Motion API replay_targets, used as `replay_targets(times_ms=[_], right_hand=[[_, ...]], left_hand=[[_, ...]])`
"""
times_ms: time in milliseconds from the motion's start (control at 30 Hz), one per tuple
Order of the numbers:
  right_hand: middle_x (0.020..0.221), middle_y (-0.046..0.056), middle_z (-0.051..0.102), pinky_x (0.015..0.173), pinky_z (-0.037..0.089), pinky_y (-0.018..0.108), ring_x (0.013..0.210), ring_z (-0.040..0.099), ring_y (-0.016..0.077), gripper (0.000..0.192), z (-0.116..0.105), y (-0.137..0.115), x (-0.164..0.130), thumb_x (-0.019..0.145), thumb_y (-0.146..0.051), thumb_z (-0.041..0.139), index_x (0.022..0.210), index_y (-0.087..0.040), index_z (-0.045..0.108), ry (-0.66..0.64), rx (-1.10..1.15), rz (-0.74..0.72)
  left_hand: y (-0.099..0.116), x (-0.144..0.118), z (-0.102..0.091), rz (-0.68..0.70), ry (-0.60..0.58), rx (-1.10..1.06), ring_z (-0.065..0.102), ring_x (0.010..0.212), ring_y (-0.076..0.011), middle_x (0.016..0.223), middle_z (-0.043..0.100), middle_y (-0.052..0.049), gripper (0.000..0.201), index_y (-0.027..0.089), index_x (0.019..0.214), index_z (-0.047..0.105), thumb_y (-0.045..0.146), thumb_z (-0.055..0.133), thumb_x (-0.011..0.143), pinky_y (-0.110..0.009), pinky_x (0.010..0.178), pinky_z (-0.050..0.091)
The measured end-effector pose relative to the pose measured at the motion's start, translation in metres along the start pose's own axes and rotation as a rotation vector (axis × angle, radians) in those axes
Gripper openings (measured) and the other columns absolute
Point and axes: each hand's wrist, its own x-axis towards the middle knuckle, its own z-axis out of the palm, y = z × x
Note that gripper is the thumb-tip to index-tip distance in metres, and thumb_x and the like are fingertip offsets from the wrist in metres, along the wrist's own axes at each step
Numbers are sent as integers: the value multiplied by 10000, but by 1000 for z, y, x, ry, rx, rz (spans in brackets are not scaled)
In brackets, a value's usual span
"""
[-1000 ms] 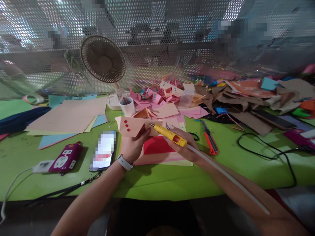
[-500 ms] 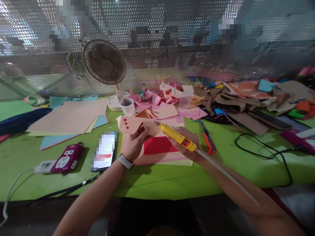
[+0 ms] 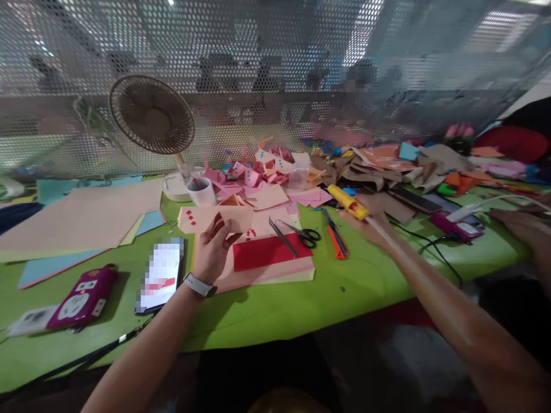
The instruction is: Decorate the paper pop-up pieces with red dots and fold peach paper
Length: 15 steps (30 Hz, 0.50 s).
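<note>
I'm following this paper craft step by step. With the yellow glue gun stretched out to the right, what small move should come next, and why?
Probably lower the glue gun onto a bare patch of the green table and let go. The right hand holds it out over the brown scraps, away from the peach folded piece that the left hand grips, so it is not in use there.

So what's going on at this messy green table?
A person is doing paper craft. Their left hand holds up a peach folded paper piece with small red squares, above a red sheet on a paper stack. Their right hand holds a yellow glue gun out to the right, near the scissors and orange cutter.
</note>
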Motion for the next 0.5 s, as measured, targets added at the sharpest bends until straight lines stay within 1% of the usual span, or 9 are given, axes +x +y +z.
replay_targets(times_ms=[67, 133, 233, 333, 400, 433, 500], right_hand=[[878, 88, 670, 718, 520, 407, 782, 633, 266, 316, -2, 32, -3, 719, -441, 718, 914, -212, 621, -86, -33, -2], [893, 103, 667, 737, 511, 418, 810, 628, 282, 379, 0, 58, -4, 646, -420, 769, 923, -197, 640, -137, -92, 2], [940, 114, 676, 758, 506, 415, 852, 637, 288, 408, 3, 84, -4, 599, -338, 799, 955, -189, 668, -186, -97, 18], [955, 93, 694, 736, 502, 391, 844, 646, 268, 344, 1, 96, 0, 619, -292, 789, 938, -210, 689, -253, -37, 21], [907, 70, 704, 703, 494, 374, 797, 646, 250, 267, -5, 96, 3, 636, -288, 790, 879, -227, 699, -284, 17, 14], [862, 61, 704, 681, 485, 365, 754, 640, 237, 215, -8, 94, 5, 647, -284, 789, 837, -232, 701, -280, 44, 11], [759, 53, 684, 649, 463, 356, 665, 613, 213, 131, -13, 85, 9, 661, -261, 791, 743, -233, 692, -192, 100, 14]], left_hand=[[1, 0, 2, -5, -5, 1, 643, 977, -188, 1041, 669, -29, 294, 233, 1011, 676, 242, 765, 731, -316, 799, 587], [2, -1, 4, -14, 0, 6, 644, 967, -185, 1035, 670, -24, 291, 233, 994, 676, 230, 770, 719, -310, 791, 585], [3, -1, 5, -26, 26, 7, 648, 949, -180, 1020, 676, -21, 291, 231, 970, 673, 228, 784, 701, -307, 790, 582], [2, 1, 3, -25, 46, 16, 656, 940, -178, 1016, 680, -20, 281, 248, 951, 669, 231, 789, 697, -313, 808, 578], [2, 2, 2, -15, 40, 30, 661, 944, -179, 1034, 680, -21, 267, 258, 938, 668, 235, 787, 701, -310, 813, 574], [3, 2, 2, -11, 33, 35, 661, 953, -180, 1049, 679, -20, 261, 260, 935, 668, 237, 786, 703, -308, 814, 573], [3, 2, 2, -7, 26, 32, 658, 985, -186, 1073, 680, -15, 262, 261, 940, 671, 240, 786, 705, -308, 817, 571]])
